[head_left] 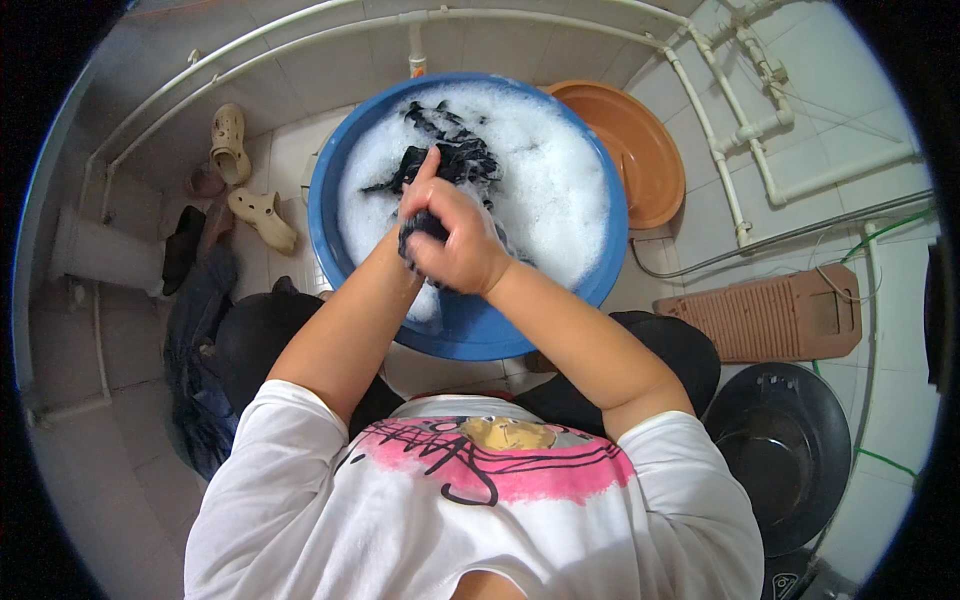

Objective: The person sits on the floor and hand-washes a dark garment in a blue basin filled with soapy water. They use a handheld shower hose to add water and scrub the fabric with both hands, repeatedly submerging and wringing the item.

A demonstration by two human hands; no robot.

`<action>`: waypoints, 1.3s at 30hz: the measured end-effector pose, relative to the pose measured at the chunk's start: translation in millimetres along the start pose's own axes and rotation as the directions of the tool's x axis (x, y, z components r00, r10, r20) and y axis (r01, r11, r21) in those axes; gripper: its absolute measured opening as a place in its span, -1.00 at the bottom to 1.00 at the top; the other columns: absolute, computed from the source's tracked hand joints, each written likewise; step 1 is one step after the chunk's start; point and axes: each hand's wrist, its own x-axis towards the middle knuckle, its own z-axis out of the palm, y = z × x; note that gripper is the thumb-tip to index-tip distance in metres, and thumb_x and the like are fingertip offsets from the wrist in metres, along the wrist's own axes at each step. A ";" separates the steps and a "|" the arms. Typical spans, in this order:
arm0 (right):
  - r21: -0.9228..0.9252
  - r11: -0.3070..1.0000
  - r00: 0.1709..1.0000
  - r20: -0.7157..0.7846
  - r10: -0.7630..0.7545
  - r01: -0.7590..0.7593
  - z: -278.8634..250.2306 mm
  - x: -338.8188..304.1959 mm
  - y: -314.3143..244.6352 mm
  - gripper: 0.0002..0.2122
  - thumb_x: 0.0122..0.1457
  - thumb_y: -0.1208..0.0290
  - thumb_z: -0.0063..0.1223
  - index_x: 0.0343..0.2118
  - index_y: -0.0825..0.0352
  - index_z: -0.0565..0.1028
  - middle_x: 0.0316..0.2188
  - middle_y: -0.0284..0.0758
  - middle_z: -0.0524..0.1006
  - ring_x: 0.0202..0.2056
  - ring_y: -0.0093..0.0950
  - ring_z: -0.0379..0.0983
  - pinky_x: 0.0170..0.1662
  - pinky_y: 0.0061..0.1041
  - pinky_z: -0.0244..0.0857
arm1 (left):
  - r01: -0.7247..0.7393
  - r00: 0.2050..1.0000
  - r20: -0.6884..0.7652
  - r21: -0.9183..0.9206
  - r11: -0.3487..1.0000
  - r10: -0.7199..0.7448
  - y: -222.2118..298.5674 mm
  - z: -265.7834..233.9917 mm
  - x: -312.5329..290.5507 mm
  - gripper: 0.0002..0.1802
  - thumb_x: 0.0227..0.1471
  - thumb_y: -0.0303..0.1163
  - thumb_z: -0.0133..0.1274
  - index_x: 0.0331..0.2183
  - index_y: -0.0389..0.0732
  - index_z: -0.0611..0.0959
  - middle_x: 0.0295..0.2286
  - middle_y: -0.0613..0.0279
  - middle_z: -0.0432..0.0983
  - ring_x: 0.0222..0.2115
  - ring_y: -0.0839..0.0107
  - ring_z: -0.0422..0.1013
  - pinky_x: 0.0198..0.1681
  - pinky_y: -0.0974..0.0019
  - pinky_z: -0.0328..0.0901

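A large blue basin of white suds stands before me. Over its near half my two hands are together on a soaked black cloth, whose far end spreads across the foam. My right hand is closed on a bunched fold of it, with a dark wad showing at its thumb side. Behind the right hand, my left hand is partly hidden. One digit points away from me, and the cloth comes out beside it. Both hands are wet, and the right one is slightly blurred.
An orange basin sits behind the blue one at right. A brown washboard and a black basin lie on my right. Beige clogs, a dark slipper and dark blue fabric are at left. White pipes line the walls.
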 end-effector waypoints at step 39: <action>-0.968 -0.053 0.484 -0.170 0.858 -0.246 -115.0 -11.9 85.3 -0.73 -0.06 0.36 -0.07 -0.26 0.28 0.47 -0.19 -0.21 0.44 -0.13 -0.38 0.37 -0.11 -0.38 0.22 | 0.039 0.932 -0.330 0.508 -0.860 -0.152 10.5 50.8 -14.8 -0.64 -0.17 -0.05 -0.02 -0.48 -0.15 0.63 -0.43 0.09 0.51 -0.35 0.16 0.44 -0.30 0.18 0.33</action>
